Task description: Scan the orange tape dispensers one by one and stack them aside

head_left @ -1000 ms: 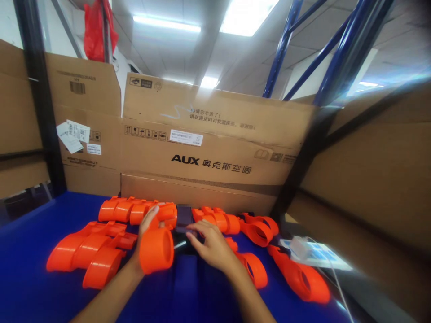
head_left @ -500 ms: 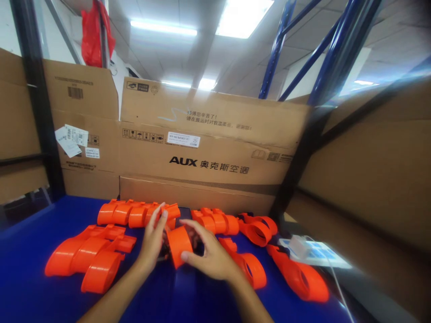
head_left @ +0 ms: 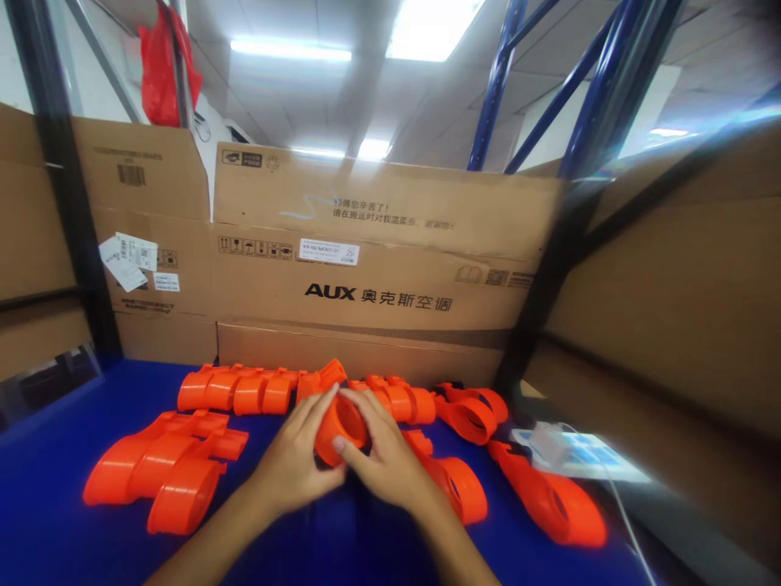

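While a red plastic bag (head_left: 159, 69) hangs from the dark rack post at the upper left, the blue table (head_left: 54, 456) below carries a cluster of three orange housings (head_left: 159, 470) lying side by side near its left edge. Just behind them, against the foot of the cardboard boxes (head_left: 378, 268), a row of orange ring-shaped parts (head_left: 244, 389) runs toward the middle. The left hand (head_left: 297, 464) comes up from the lower left and wraps its fingers around the near side of an orange round part (head_left: 342, 417), which sits at the centre of the table, raised a little above the blue surface and tilted so its open mouth faces the camera. The right hand (head_left: 386, 460) closes on the same part from the other side, its thumb pressed on the lower rim and its fingers curled over the top, so both hands grip it together and their fingertips nearly meet. Something dark lies under the hands, too hidden to tell. Just right of the hands lie more orange housings (head_left: 459, 488), and another row of rings (head_left: 469, 407) stands behind them. Farther right, one long orange housing (head_left: 558, 505) lies apart, near a white charger block (head_left: 547, 443) resting on a pale card, with a white cable (head_left: 622, 513) trailing toward the lower right corner.
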`<state>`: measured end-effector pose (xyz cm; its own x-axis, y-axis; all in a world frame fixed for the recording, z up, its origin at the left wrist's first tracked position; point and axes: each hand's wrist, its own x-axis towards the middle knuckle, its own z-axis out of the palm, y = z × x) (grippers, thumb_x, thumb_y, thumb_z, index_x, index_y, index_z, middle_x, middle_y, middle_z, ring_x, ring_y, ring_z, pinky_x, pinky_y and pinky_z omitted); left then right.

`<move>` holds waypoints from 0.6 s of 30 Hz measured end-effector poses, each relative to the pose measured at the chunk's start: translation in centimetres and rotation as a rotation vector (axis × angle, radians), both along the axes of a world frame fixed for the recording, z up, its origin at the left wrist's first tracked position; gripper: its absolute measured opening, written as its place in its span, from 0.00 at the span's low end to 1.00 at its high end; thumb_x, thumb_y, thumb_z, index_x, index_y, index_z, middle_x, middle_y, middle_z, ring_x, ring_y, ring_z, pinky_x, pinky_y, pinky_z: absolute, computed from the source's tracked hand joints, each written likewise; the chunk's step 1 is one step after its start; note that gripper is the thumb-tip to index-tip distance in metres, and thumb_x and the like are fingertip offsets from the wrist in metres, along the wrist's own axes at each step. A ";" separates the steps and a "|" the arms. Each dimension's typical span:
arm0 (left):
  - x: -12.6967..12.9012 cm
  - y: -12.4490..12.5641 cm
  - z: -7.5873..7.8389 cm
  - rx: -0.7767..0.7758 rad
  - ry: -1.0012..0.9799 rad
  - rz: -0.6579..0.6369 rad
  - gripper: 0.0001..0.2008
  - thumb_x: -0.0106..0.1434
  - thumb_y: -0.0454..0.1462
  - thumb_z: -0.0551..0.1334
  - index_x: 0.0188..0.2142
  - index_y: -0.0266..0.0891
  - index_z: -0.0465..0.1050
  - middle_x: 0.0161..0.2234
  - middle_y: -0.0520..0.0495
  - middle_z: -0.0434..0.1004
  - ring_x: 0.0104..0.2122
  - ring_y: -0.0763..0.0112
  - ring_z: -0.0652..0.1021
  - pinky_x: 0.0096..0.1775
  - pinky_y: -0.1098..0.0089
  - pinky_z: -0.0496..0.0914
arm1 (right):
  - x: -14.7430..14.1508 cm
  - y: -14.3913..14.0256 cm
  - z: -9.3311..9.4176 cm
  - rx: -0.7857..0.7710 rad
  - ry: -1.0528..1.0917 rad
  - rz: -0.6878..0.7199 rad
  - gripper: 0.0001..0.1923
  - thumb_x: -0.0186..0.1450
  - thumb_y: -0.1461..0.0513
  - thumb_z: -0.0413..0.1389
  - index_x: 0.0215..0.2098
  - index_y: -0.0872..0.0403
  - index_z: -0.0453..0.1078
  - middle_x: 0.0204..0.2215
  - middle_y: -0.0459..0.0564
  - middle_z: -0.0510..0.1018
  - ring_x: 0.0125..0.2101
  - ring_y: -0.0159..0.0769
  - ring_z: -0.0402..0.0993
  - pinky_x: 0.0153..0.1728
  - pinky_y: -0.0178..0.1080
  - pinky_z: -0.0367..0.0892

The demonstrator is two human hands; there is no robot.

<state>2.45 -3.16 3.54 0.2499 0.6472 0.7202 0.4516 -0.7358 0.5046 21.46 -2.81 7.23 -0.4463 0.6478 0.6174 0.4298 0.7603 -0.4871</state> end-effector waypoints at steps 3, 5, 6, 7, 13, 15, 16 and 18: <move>-2.0 -0.7 2.1 -0.043 0.018 -0.072 0.46 0.50 0.36 0.71 0.67 0.47 0.55 0.63 0.40 0.65 0.61 0.44 0.66 0.63 0.44 0.55 | 0.4 0.1 0.5 -0.029 0.076 -0.010 0.27 0.70 0.55 0.52 0.66 0.49 0.55 0.56 0.56 0.71 0.51 0.45 0.71 0.53 0.47 0.68; -4.7 -1.5 3.4 -0.055 0.089 -0.094 0.45 0.50 0.36 0.71 0.67 0.48 0.58 0.63 0.41 0.65 0.62 0.42 0.65 0.64 0.43 0.53 | 0.8 0.4 0.7 -0.034 0.166 -0.059 0.24 0.72 0.56 0.48 0.66 0.49 0.56 0.52 0.55 0.74 0.47 0.43 0.73 0.49 0.45 0.70; -6.3 -2.0 3.9 -0.055 0.183 -0.099 0.45 0.50 0.36 0.70 0.66 0.49 0.58 0.64 0.42 0.65 0.62 0.42 0.65 0.63 0.43 0.53 | 1.0 0.5 0.8 -0.029 0.208 -0.083 0.23 0.73 0.56 0.47 0.65 0.49 0.58 0.51 0.54 0.74 0.46 0.42 0.73 0.49 0.45 0.70; -8.0 -2.6 4.2 -0.064 0.301 -0.092 0.44 0.51 0.37 0.70 0.66 0.50 0.58 0.64 0.43 0.64 0.62 0.43 0.65 0.63 0.43 0.54 | 1.2 0.5 0.9 -0.022 0.243 -0.098 0.22 0.73 0.56 0.46 0.64 0.49 0.59 0.50 0.54 0.74 0.47 0.42 0.73 0.50 0.45 0.69; -15.9 -5.6 1.5 -0.056 0.596 0.090 0.46 0.50 0.37 0.68 0.68 0.55 0.54 0.64 0.47 0.64 0.60 0.41 0.67 0.61 0.44 0.58 | 1.1 0.2 1.3 -0.022 0.312 -0.094 0.19 0.73 0.54 0.46 0.58 0.50 0.67 0.45 0.53 0.78 0.45 0.42 0.75 0.46 0.42 0.71; -16.5 -6.1 0.0 -0.064 0.655 0.109 0.47 0.51 0.38 0.67 0.68 0.56 0.52 0.65 0.48 0.63 0.60 0.41 0.67 0.61 0.43 0.58 | 1.0 0.1 1.4 -0.015 0.305 -0.091 0.18 0.73 0.54 0.47 0.56 0.49 0.69 0.44 0.52 0.79 0.44 0.42 0.76 0.45 0.41 0.71; -16.6 -6.2 -0.6 -0.063 0.673 0.118 0.47 0.51 0.37 0.67 0.68 0.56 0.51 0.65 0.48 0.62 0.61 0.41 0.67 0.62 0.44 0.58 | 1.0 0.0 1.4 -0.012 0.302 -0.089 0.17 0.73 0.54 0.47 0.55 0.49 0.70 0.43 0.52 0.79 0.44 0.42 0.76 0.45 0.41 0.71; -16.4 -6.2 -1.3 -0.066 0.701 0.133 0.47 0.52 0.37 0.66 0.69 0.56 0.49 0.66 0.48 0.61 0.61 0.43 0.66 0.62 0.45 0.58 | 1.1 0.0 1.4 -0.007 0.300 -0.087 0.16 0.73 0.55 0.47 0.53 0.49 0.71 0.43 0.51 0.80 0.44 0.42 0.76 0.46 0.41 0.70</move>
<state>-13.92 -9.32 2.24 0.5553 0.7412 0.3772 0.7697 -0.6299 0.1044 22.57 -2.80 8.68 -0.1873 0.6802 0.7087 0.3299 0.7232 -0.6068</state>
